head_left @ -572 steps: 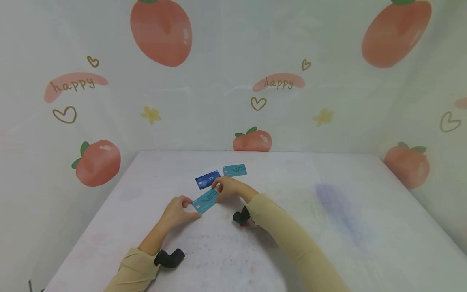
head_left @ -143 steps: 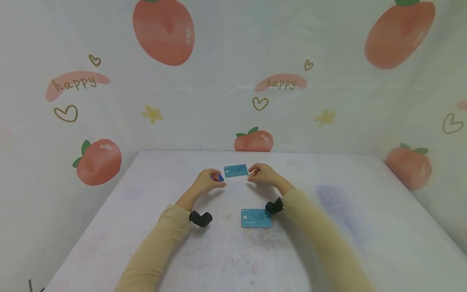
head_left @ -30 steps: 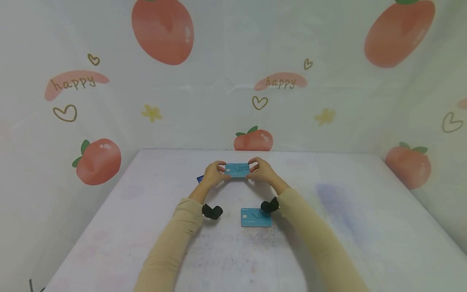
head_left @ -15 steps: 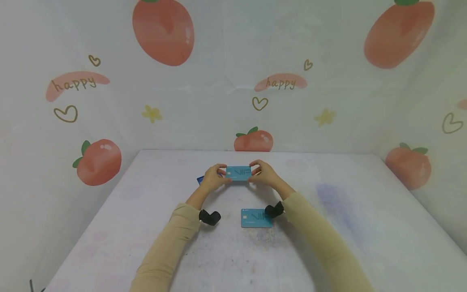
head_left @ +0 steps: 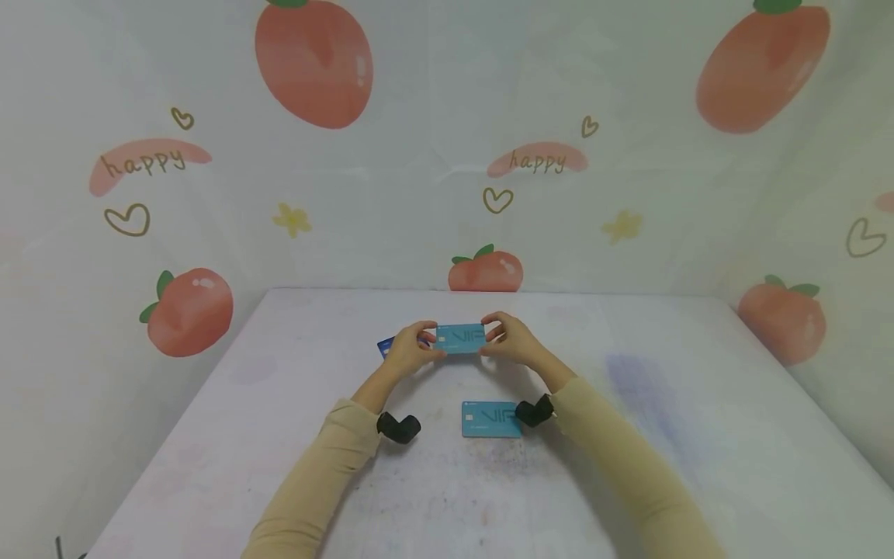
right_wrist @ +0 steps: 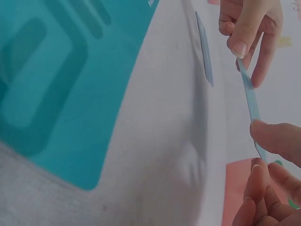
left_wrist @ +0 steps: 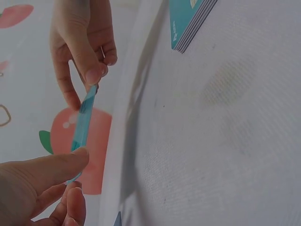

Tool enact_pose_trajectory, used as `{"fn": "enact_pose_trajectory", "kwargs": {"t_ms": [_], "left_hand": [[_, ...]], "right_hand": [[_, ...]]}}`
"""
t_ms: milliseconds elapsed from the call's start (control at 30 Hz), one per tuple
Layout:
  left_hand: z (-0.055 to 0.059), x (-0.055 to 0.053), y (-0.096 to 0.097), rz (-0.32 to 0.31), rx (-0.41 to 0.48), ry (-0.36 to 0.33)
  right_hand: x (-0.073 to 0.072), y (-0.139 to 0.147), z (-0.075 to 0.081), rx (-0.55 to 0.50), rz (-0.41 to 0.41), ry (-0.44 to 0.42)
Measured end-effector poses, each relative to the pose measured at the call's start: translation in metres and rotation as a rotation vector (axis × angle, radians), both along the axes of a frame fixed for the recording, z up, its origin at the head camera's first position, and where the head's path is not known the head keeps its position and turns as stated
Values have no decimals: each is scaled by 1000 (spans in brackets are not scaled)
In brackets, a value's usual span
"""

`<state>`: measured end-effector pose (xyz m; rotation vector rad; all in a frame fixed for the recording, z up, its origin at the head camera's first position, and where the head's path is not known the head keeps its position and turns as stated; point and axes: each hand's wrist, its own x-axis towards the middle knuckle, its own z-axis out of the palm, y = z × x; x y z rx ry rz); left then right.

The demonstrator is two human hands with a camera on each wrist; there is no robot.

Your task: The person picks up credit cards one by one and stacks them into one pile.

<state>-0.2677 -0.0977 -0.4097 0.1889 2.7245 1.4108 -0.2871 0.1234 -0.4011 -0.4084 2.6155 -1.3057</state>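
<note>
A teal VIP card [head_left: 461, 338] is held up above the table by both hands. My left hand [head_left: 410, 349] pinches its left edge between thumb and fingers, while my right hand [head_left: 513, 340] pinches the right edge. The wrist views show this card [left_wrist: 83, 120] nearly edge-on. Nearer my body lies another teal VIP card [head_left: 489, 419], below the right wrist; the left wrist view reveals several layers in this stack [left_wrist: 193, 23]. A dark blue card [head_left: 384, 347] rests on the table behind my left hand, which covers much of it.
The white table [head_left: 279, 435] bears faint coloured smudges. Behind it stands a backdrop [head_left: 419, 225] printed with fruit and hearts. Each wrist carries a black camera mount, the left mount [head_left: 399, 428] and the right mount [head_left: 535, 411], close above the table.
Several seconds ago my left hand was at the blue card and the teal card lay flat. Both hands have since lifted the teal card; over the last second it has moved slightly nearer my body.
</note>
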Motion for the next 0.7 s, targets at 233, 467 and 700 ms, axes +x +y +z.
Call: {"fn": "enact_pose_trajectory", "kwargs": {"t_ms": [233, 467, 700], "left_hand": [[3, 8, 0, -14, 9, -13], [3, 13, 2, -36, -3, 7], [3, 18, 2, -61, 10, 21]], "right_hand": [[5, 5, -4, 6, 12, 21], [13, 11, -1, -6, 38, 36], [17, 15, 0, -5, 53, 42]]}}
